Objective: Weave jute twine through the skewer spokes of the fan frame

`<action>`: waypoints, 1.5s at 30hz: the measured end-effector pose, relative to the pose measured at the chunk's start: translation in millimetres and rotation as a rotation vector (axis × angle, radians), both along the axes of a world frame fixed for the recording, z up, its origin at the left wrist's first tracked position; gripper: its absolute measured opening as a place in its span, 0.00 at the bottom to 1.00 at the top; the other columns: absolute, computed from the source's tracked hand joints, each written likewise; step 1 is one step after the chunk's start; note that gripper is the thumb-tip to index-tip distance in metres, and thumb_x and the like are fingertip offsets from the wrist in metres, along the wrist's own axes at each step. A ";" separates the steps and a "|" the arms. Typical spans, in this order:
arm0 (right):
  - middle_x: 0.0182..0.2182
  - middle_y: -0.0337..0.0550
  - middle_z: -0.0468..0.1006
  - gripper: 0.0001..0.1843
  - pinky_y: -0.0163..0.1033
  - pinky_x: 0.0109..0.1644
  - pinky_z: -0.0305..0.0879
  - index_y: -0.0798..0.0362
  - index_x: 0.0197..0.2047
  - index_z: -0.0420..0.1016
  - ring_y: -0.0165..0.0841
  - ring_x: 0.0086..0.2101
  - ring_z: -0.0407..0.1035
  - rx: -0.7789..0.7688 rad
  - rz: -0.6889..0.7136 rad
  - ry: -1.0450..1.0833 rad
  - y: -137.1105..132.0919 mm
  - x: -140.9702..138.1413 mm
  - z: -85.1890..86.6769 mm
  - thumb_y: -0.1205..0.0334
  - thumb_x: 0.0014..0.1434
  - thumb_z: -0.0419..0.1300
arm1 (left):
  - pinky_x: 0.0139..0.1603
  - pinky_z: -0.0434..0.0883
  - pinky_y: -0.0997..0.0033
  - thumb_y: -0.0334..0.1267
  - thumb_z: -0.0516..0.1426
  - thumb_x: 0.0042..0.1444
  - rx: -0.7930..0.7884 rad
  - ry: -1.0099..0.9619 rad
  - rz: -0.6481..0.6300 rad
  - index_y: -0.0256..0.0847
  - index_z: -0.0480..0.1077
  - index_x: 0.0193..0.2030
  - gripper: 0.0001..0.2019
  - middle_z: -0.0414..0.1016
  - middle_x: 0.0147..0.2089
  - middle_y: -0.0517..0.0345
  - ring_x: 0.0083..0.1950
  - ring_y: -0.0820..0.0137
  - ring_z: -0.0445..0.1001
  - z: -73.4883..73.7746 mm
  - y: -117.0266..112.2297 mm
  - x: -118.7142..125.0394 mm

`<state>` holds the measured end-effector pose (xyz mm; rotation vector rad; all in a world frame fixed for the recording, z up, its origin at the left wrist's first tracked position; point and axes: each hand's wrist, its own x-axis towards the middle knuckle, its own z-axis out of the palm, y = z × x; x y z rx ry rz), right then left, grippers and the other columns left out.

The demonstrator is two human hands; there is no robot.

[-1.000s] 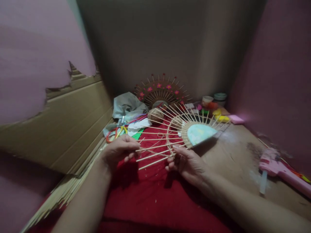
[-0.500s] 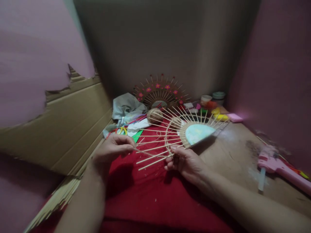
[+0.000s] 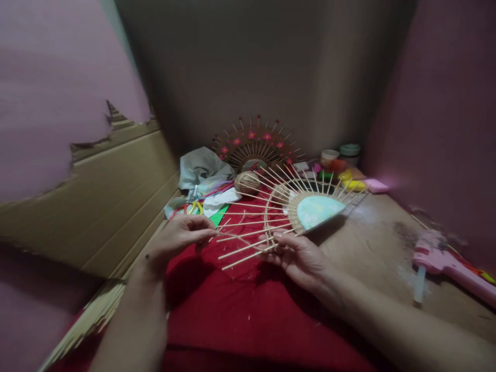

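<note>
A half-round sunburst frame [image 3: 294,206] of thin bamboo skewers, with a pale blue-green centre [image 3: 318,211] and a woven band, is held above a red cloth [image 3: 248,310]. My right hand [image 3: 300,256] grips its lower left edge from below, thumb on the woven band. My left hand [image 3: 182,235] pinches a thin strand of twine [image 3: 228,235] that runs toward the skewers. A ball of twine [image 3: 248,182] lies behind the frame.
A finished sunburst with pink flowers [image 3: 256,144] leans on the back wall. Grey cloth [image 3: 203,168], scissors [image 3: 189,206], small pots [image 3: 341,155] and coloured bits lie at the back. A pink glue gun [image 3: 445,263] rests at right. Torn cardboard [image 3: 96,201] stands at left.
My left hand has drawn the twine a little leftward and outward. The frame and my right hand have barely shifted.
</note>
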<state>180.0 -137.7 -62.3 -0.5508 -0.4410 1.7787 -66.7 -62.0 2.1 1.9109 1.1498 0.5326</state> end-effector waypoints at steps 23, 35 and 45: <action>0.25 0.46 0.75 0.03 0.42 0.42 0.65 0.62 0.26 0.74 0.32 0.28 0.70 -0.048 0.118 0.050 -1.5 -0.7 -2.7 0.74 0.46 0.59 | 0.25 0.62 0.74 0.45 0.55 0.50 0.095 -0.210 0.106 0.39 0.66 0.31 0.11 0.67 0.26 0.61 0.25 0.75 0.64 -76.4 24.3 95.5; 0.19 0.37 0.70 0.03 0.41 0.35 0.65 0.57 0.27 0.71 0.27 0.19 0.64 -0.179 0.019 0.007 0.1 -2.3 -1.2 0.67 0.50 0.60 | 0.32 0.64 0.72 0.45 0.51 0.53 0.266 -0.075 0.043 0.39 0.69 0.31 0.11 0.71 0.30 0.59 0.31 0.71 0.67 -77.7 25.0 86.7; 0.21 0.39 0.72 0.07 0.37 0.32 0.63 0.61 0.33 0.73 0.27 0.21 0.65 -0.184 0.018 -0.022 0.8 -1.9 -5.4 0.69 0.47 0.62 | 0.31 0.64 0.73 0.46 0.53 0.52 0.335 -0.081 0.078 0.39 0.68 0.29 0.12 0.70 0.27 0.60 0.29 0.73 0.67 -82.9 30.2 79.4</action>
